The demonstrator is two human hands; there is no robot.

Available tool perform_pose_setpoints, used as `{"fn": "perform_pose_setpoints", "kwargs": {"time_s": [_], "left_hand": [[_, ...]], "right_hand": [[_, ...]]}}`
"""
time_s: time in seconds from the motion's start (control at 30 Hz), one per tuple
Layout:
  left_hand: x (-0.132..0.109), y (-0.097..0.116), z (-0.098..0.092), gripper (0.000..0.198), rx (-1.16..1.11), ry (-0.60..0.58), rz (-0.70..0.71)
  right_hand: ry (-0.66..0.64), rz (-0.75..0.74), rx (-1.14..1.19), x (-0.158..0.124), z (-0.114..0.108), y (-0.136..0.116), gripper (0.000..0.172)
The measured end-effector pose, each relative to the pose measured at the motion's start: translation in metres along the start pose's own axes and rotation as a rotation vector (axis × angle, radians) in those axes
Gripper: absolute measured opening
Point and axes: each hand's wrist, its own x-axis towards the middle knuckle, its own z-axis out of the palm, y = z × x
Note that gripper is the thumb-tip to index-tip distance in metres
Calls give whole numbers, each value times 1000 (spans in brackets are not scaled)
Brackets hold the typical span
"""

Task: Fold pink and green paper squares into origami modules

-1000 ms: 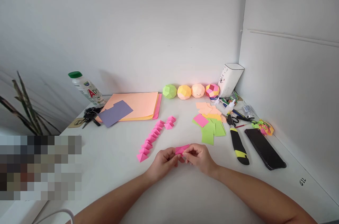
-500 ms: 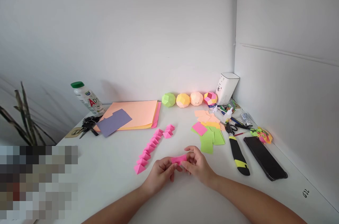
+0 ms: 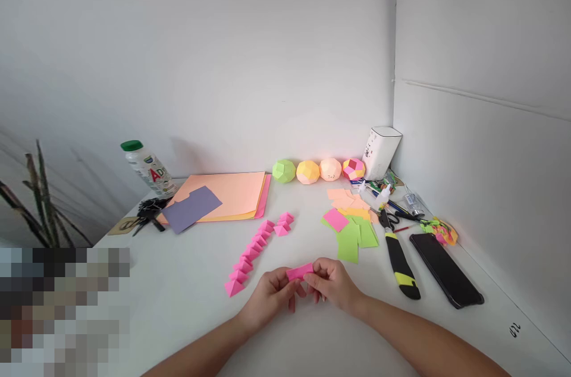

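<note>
First, far left on the white worktop [image 3: 178, 311]: green-capped bottle [image 3: 147, 167], keys [image 3: 147, 213], purple card [image 3: 193, 209] lying on orange sheets [image 3: 232, 189]. Centre-left: diagonal row of pink folded units [image 3: 255, 247]. Centre front: left hand [image 3: 267, 297] and right hand [image 3: 333, 286], fingertips of both pinching one pink paper strip [image 3: 300, 272] between them. Right: green squares [image 3: 354, 239], yellow-black knife [image 3: 401, 261], dark phone [image 3: 446, 270].

Hot-pink folded paper strip [image 3: 300, 272]; row of folded paper pyramids [image 3: 254, 249] same pink. Peach paper sheet stack [image 3: 232, 189], pink bottom edge. Grey-violet cut card [image 3: 193, 209]. Faceted paper balls: lime ball [image 3: 284, 170], yellow ball [image 3: 308, 172], peach ball [image 3: 331, 169], pink-yellow patchwork ball [image 3: 354, 168]. Black utility knife [image 3: 401, 261], yellow bands.
</note>
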Motion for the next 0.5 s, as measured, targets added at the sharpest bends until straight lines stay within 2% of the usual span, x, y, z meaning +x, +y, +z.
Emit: {"fn": "perform_pose_setpoints", "kwargs": {"time_s": [0.13,0.5], "left_hand": [[2,1,2,34,13,-5,-53],[0,2,3,32,50,22,-59]], "right_hand": [[-10,-8,-21,-1,1,0,29],[-15,-2,-36,-2,0,-3,26]]}}
